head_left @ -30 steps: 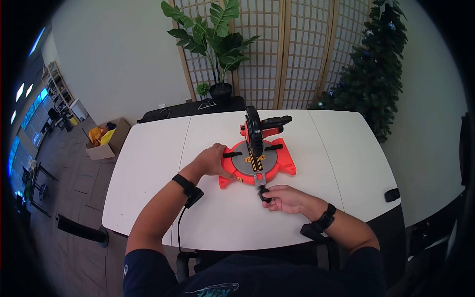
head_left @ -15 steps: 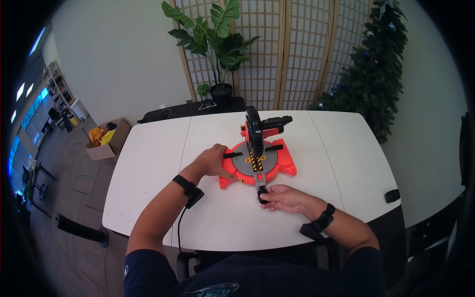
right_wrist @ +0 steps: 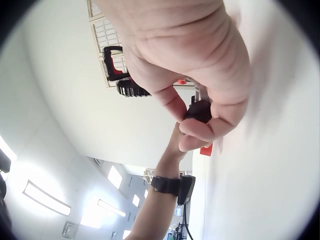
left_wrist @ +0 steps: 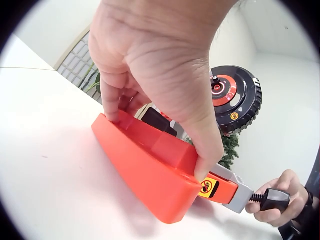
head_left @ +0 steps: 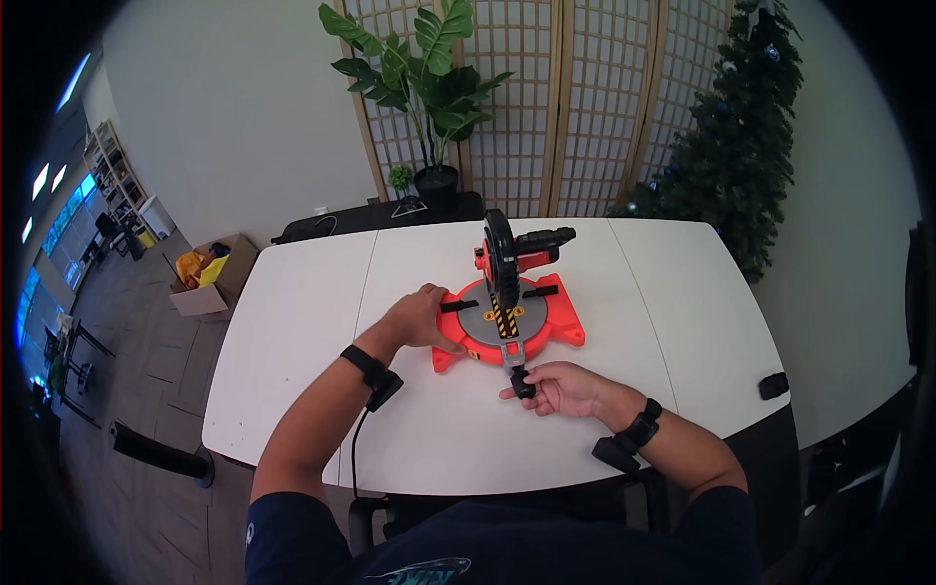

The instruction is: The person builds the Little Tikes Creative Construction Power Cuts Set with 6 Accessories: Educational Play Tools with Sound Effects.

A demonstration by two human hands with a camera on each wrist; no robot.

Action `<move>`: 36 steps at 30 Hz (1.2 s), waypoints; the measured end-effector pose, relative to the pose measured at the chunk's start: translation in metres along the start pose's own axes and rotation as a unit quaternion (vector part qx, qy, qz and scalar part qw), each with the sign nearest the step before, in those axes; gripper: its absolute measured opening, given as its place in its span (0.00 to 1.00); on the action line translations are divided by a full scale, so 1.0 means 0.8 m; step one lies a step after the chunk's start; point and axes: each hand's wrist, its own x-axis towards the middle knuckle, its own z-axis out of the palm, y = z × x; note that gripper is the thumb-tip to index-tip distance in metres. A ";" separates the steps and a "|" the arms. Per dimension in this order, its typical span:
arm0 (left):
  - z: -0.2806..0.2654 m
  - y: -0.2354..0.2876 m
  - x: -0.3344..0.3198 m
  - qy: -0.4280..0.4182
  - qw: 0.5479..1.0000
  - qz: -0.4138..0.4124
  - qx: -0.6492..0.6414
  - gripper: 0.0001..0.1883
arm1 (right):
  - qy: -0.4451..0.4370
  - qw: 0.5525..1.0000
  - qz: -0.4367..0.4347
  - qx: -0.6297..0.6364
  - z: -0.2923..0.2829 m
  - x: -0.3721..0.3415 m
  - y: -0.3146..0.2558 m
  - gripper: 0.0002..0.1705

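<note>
A toy miter saw with an orange base [head_left: 561, 317] and a round grey plate [head_left: 534, 314] stands on the white table. Its black blade guard [head_left: 501, 255] rises over the plate. My left hand [head_left: 414, 317] grips the left end of the orange base [left_wrist: 145, 165], thumb at the front edge, fingers over the far side. At the front, my right hand [head_left: 568, 390] has thumb and fingers around a black knob [head_left: 524, 384]. In the left wrist view the knob [left_wrist: 275, 199] sits on a threaded black screw, with the right hand [left_wrist: 290, 200] behind it.
A small black object [head_left: 772, 385] lies at the table's right edge. Behind the table stand a potted plant [head_left: 436, 180], a lattice screen [head_left: 517, 117] and a decorated tree [head_left: 726, 156]. A cardboard box [head_left: 234, 278] is on the floor at left.
My right hand's fingers have shifted around the knob, and one finger now extends left beyond it. The left hand and the saw look unmoved.
</note>
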 end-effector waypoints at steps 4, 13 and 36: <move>0.001 0.000 0.000 0.001 1.000 -0.002 -0.002 0.62 | 0.045 0.998 -0.010 -0.051 0.010 0.001 0.005 0.13; -0.001 0.002 0.000 0.001 1.000 -0.003 -0.005 0.61 | 0.056 0.995 -0.049 -0.059 0.019 -0.011 0.008 0.16; 0.004 0.002 0.000 0.027 1.000 0.008 -0.001 0.59 | 0.104 0.992 -0.062 -0.024 0.023 0.000 0.015 0.16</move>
